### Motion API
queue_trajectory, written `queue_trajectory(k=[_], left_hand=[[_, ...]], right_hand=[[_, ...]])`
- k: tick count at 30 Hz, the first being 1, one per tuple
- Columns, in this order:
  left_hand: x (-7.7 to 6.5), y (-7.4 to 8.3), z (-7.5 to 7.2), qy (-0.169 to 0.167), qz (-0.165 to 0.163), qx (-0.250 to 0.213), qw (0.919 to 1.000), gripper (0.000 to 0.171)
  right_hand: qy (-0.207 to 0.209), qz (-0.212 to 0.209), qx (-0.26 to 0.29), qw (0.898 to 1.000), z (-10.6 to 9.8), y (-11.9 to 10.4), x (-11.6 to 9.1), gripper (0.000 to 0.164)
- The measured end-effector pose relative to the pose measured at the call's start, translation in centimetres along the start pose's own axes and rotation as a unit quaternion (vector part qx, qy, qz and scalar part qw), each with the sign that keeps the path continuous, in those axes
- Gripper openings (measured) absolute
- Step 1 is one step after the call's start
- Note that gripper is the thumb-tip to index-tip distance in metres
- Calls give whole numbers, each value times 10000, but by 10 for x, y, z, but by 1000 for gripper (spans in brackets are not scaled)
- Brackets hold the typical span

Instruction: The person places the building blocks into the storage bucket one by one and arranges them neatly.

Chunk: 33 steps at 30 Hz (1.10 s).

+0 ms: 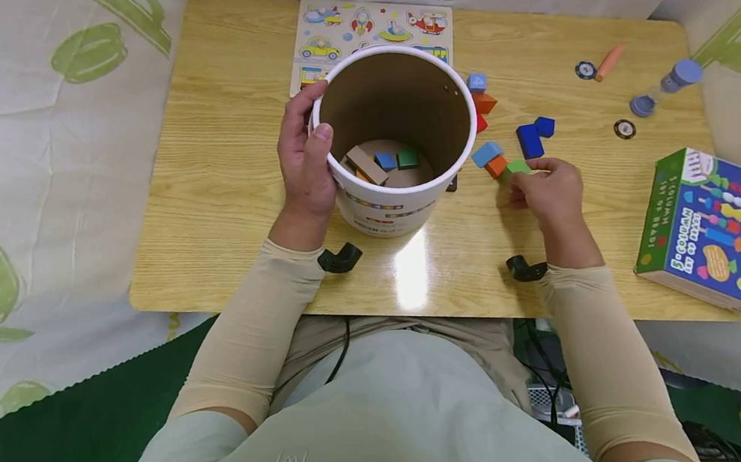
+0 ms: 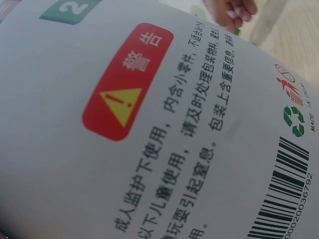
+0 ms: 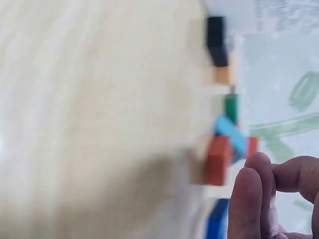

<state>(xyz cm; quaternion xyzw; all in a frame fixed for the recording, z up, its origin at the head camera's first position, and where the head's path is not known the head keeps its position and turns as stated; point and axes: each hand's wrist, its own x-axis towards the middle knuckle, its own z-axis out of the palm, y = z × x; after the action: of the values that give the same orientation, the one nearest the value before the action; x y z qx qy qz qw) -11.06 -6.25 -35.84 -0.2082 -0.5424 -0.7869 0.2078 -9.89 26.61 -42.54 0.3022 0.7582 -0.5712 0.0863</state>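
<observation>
A white bucket (image 1: 377, 202) stands tilted toward me, its printed side filling the left wrist view. My left hand (image 1: 306, 164) grips its rim, thumb on the near side. Inside lie a plain wooden block (image 1: 367, 165), a blue block (image 1: 386, 161) and a green block (image 1: 407, 159). To the right, my right hand (image 1: 548, 193) pinches a light green block (image 1: 516, 167) at its fingertips. That block is hidden in the right wrist view, where the fingers (image 3: 247, 199) are bent together. Beside it are an orange block (image 1: 495, 166) and a light blue block (image 1: 487, 153).
Dark blue blocks (image 1: 529, 141) lie beyond my right hand; red-orange ones (image 1: 483, 103) sit beside the bucket. A picture puzzle board (image 1: 376, 23) is behind it. At right are a sand timer (image 1: 664, 89), round chips (image 1: 624, 129) and a bead-set box (image 1: 716, 228).
</observation>
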Motion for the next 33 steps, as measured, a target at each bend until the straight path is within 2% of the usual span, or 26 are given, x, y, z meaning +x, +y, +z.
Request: queue_trajectory(k=[12, 21, 27, 30, 33], left_hand=[[1, 2, 0, 26, -6, 115, 9999, 52], [2, 3, -1, -63, 10, 204, 9998, 51], [2, 3, -2, -86, 38, 243, 9997, 51], [2, 3, -2, -56, 42, 219, 9997, 51], [1, 2, 0, -46, 35, 135, 9999, 51]], right_hand=[[-626, -753, 548, 9937, -5, -67, -44, 45], [-1164, -1637, 924, 9752, -5, -117, -87, 41], [-1579, -2143, 1104, 9576, 13, -141, -117, 35], [-1874, -2307, 1130, 9481, 27, -146, -124, 33], [-2050, -2280, 1158, 9448, 37, -146, -125, 35]])
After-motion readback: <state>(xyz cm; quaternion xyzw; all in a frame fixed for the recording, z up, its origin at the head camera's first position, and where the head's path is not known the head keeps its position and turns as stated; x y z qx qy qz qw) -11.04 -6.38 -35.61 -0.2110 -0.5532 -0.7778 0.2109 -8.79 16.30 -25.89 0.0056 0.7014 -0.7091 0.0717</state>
